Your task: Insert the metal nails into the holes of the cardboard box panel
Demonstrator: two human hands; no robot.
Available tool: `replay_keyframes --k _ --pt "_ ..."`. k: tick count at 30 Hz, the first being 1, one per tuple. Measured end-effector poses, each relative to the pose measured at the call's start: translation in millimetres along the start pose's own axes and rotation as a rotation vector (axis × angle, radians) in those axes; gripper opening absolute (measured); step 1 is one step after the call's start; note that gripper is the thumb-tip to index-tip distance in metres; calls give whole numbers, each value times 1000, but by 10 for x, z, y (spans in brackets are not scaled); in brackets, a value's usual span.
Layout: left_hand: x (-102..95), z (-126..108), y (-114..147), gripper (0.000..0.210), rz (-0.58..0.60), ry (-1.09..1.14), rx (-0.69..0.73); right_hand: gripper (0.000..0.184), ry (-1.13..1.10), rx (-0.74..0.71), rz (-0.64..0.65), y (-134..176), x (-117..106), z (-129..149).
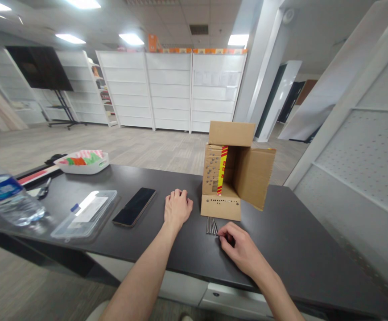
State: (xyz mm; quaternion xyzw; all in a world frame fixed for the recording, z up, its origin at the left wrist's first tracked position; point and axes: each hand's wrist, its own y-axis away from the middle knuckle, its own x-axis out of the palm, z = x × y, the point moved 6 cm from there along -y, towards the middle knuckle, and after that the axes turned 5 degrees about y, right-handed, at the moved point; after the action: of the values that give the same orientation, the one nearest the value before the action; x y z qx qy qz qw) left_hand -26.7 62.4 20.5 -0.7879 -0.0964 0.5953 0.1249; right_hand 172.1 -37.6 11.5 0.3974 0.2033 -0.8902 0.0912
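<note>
My right hand point(239, 246) is at the right end of a row of thin metal nails point(210, 226) on the dark table. Its thumb and index finger are pinched at the lower end of the rightmost nail. My left hand point(176, 207) rests palm down on the tabletop, fingers apart and slightly bent, holding nothing. Just behind the nails stands an open cardboard box point(211, 171) on its side, its flaps spread out. Round grey heads dot its left panel, and the lower flap point(220, 208) has a row of small holes with a head near each end.
Left of my left hand lies a black phone point(134, 207), then a clear plastic case point(87, 214). A water bottle point(8, 196) stands at the far left. Behind them sits a white basket point(83, 167) of colourful packets. A white partition point(364, 151) borders the table's right side.
</note>
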Motion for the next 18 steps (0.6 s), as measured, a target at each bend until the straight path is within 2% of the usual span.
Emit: replay_keyframes --k 7,18 --pt "1 1 2 24 -2 -8 2 14 -19 9 34 1 4 13" --pt "13 4 -10 24 -9 -25 6 10 3 11 6 -3 14 -14"
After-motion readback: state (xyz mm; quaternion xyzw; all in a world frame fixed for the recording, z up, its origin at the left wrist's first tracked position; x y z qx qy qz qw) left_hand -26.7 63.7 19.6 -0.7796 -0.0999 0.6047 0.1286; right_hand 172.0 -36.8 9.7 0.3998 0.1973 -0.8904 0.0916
